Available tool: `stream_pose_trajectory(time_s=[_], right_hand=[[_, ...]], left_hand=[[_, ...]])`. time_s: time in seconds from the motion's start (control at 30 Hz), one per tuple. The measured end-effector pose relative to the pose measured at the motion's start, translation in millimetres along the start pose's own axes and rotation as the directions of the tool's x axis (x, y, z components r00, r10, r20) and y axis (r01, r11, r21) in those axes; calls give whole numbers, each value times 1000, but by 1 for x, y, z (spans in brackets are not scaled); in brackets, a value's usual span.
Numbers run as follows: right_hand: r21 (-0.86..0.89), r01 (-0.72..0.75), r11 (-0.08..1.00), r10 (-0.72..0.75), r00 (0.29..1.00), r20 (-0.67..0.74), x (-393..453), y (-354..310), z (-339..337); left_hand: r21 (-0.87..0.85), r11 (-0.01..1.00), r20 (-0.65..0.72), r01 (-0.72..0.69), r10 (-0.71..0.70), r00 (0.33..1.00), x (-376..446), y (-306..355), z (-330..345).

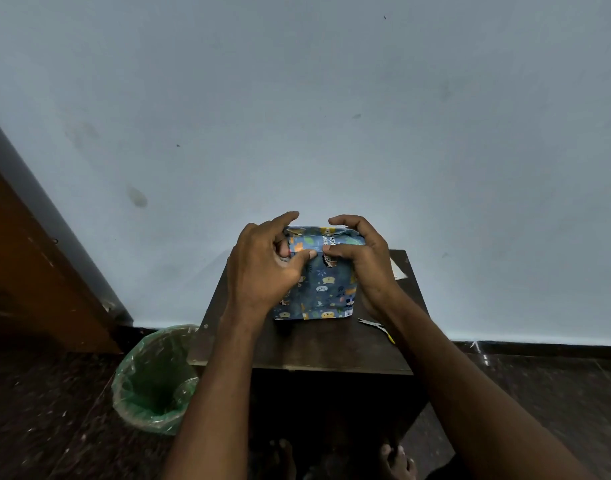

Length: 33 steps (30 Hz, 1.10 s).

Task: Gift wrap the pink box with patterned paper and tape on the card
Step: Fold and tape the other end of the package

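The box (326, 289), already covered in blue animal-print paper, stood at the centre of a small dark wooden table (317, 348). The left hand (262, 268) gripped its nine o'clock side, and the right hand (361, 261) its three o'clock side, both with fingers curled over the top and thumbs pressing the seam. Scissors (376, 328) lay at four o'clock from the box. A green-lined bin (155, 379) stood at eight o'clock on the dark speckled floor (47, 410), under a pale blue wall (331, 116).
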State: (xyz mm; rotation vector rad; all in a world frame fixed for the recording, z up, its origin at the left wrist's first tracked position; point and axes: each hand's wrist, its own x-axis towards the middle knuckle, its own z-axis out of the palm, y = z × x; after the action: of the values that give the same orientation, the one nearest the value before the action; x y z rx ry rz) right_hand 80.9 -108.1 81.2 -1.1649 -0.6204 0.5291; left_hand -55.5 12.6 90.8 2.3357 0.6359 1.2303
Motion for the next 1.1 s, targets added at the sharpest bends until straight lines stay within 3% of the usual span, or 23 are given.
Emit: stream_pose_trajectory(time_s=[0.17,0.43,0.53,0.63,0.77,0.87,1.1], right_hand=[[26,-28,999,28,1000,-5,-1,-1,5],[-65,25,998,-26,1000,-4,-3,-3,1],[-187,118,975,-119,993,7,1,0,-3],[-402,324,856,-312,945,97,4,3,-12],[-660,495,565,-507,840,196,5,2,-17],[-688,557,466,-580,779,238,6,2,-16],[-743,605,287,-619,709,338,0,3,-8]], left_hand=[[-126,986,12,110,-109,994,4,-3,-4],[-49,975,55,218,-216,975,12,6,-5],[-22,974,50,225,-223,973,10,8,-6],[-14,982,20,188,-188,982,6,11,-6],[18,992,-42,122,-121,992,2,12,-2],[51,994,-79,99,-94,992,0,9,1],[68,997,-54,19,-15,998,-3,7,-4]])
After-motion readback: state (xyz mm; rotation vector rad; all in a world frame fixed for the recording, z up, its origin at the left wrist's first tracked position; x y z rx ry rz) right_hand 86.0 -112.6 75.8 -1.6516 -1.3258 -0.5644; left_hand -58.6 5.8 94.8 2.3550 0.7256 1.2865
